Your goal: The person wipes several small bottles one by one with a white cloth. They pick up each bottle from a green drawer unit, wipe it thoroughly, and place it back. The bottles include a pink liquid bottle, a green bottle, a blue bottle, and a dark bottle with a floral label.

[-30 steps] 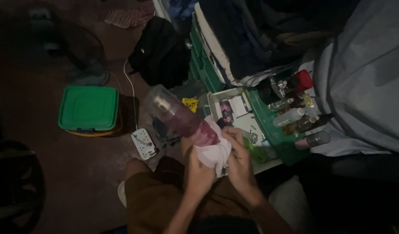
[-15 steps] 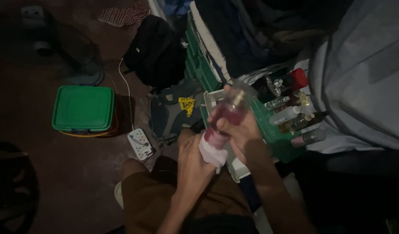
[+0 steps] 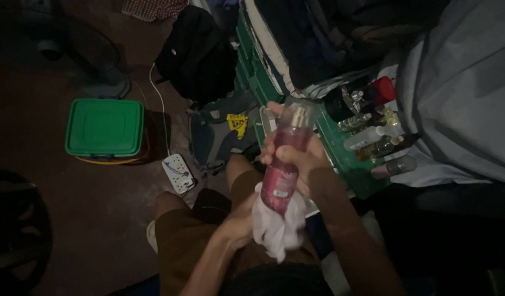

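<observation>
Centre of the frame: the right hand [image 3: 296, 159] is wrapped around the middle of a pink spray bottle [image 3: 282, 164], fingers clenched on its body. The bottle stands nearly upright, tilted slightly to the right, with its clear cap [image 3: 299, 112] at the top. The left hand [image 3: 238, 222] sits below it, lower centre, fingers closed on a white cloth [image 3: 277, 227]. The cloth is bunched around the base of the bottle and touches it.

Below the hands: the person's knees in brown shorts [image 3: 186, 235].

Right of the bottle: a green crate [image 3: 345, 159] with several small bottles [image 3: 373, 134] lying on it, one with a red cap [image 3: 383, 90]. A grey sheet [image 3: 460, 98] covers the upper right of the frame.

Left of the frame: a green-lidded box [image 3: 104, 127] on the floor. A white power strip [image 3: 178, 172] lies just beside it, to its right, with a white cable [image 3: 160, 101] running toward the top of the frame. A black bag [image 3: 195, 52] lies at upper centre.
</observation>
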